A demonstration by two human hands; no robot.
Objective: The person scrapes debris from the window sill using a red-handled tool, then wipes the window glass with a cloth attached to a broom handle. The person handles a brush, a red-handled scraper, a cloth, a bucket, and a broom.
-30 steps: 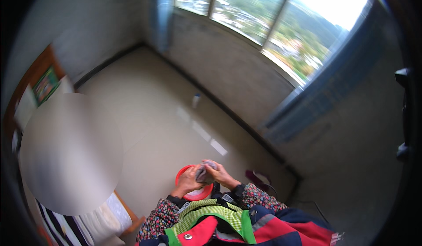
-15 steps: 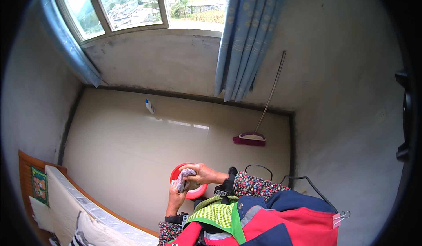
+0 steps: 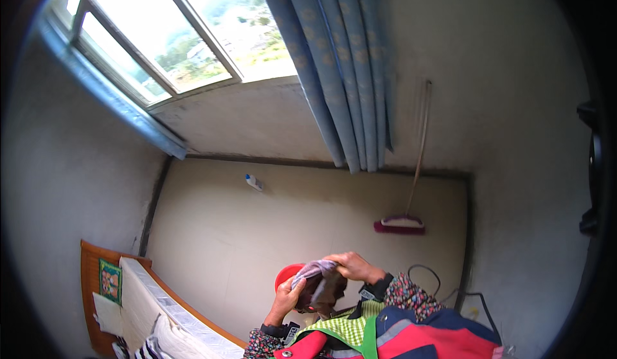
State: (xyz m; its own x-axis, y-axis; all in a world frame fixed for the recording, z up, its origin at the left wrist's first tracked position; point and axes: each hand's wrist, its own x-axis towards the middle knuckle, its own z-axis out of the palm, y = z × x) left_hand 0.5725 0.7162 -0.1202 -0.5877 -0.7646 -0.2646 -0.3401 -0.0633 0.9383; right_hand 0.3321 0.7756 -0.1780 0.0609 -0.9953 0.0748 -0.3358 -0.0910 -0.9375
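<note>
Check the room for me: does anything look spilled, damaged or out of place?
Mostly fine: the odd thing is a white, blue-capped bottle alone on the floor near the far wall, away from the cloth and red basin. That wall looks smudged below the window. I see no spill.

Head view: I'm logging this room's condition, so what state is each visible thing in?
Grey-purple fabric cloth, held between left hand and right hand
Red round plastic basin, partly hidden, contents unclear
White plastic bottle with blue cap, capped
Purple-bristled broom with long metal handle, leaning, bristles down
Blue patterned fabric curtain, drawn aside, hanging in folds
Metal-framed glass window, open or shut unclear
</note>
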